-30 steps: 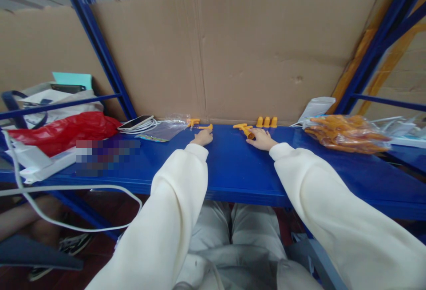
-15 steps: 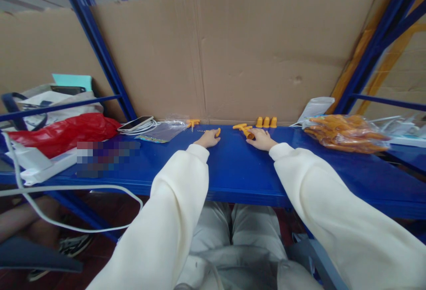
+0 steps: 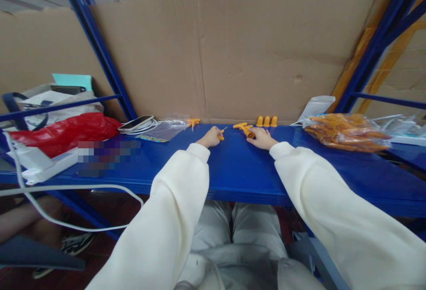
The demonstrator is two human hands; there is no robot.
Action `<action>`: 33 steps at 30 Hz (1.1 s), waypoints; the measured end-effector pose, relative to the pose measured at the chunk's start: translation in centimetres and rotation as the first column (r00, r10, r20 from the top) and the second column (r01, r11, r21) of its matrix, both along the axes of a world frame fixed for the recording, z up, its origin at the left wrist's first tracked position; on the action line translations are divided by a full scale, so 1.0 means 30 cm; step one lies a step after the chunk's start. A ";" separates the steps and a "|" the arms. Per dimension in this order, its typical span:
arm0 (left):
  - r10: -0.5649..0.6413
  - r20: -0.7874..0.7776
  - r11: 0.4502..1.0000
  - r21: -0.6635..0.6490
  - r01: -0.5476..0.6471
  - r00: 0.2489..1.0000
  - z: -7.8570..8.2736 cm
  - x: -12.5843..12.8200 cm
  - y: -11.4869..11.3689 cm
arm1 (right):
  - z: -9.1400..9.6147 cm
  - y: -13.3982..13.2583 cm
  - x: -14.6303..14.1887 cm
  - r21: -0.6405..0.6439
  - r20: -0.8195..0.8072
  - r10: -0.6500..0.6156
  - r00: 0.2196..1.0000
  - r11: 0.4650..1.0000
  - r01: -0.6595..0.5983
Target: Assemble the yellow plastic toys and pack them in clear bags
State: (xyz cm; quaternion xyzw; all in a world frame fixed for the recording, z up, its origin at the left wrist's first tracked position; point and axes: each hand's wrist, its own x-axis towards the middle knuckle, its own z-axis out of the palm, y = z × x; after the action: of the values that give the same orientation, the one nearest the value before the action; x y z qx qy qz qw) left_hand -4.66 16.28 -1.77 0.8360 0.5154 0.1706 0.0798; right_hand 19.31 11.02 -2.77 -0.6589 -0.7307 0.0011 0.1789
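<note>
My left hand (image 3: 209,137) is closed around a small orange-handled spiral screw (image 3: 222,136), whose thin twisted metal shaft points up and right. To the right, my right hand (image 3: 262,139) rests on the blue shelf with its fingers around an orange plastic piece with a round cup-shaped end (image 3: 250,135). Another orange piece with a crossbar (image 3: 242,126) lies just beyond that, touching or joined to it; I cannot tell which. Three orange caps (image 3: 266,121) stand in a row behind my right hand. More orange-handled spiral screws (image 3: 193,122) lie behind my left hand.
A cardboard sheet (image 3: 266,50) closes off the back of the blue shelf (image 3: 239,170). Rightward lies a clear bag of orange parts (image 3: 346,133). Leftward are a plastic bag (image 3: 166,131), a phone (image 3: 136,123) with white cable, a red bag (image 3: 69,132) and a power strip (image 3: 49,168).
My left hand has turned the spiral screw: its metal shaft pointed left before and now points right. My right hand and its orange piece have stayed in place.
</note>
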 end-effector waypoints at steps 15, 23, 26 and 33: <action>0.190 -0.103 0.982 0.009 -0.190 0.976 0.002 -0.010 -0.005 | 0.009 -0.009 -0.004 -0.025 -0.007 -0.011 1.000 1.000 0.010; 0.312 -0.075 0.949 -0.028 -0.314 0.947 0.015 -0.008 -0.012 | -0.002 0.002 0.004 0.009 -0.002 0.002 1.000 1.000 -0.002; 0.352 -0.087 0.933 -0.042 -0.357 0.932 0.031 -0.008 -0.024 | 0.001 -0.001 0.002 -0.009 -0.004 -0.003 1.000 1.000 0.003; 0.323 -0.037 0.943 -0.077 -0.325 0.946 0.051 -0.014 -0.036 | 0.004 -0.004 0.003 0.014 0.003 0.021 1.000 1.000 -0.021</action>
State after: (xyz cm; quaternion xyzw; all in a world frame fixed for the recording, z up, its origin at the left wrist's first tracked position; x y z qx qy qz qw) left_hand -5.08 15.21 -0.24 0.7379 0.6532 0.1503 0.0787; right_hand 19.40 10.91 -2.65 -0.6498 -0.7380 -0.0031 0.1822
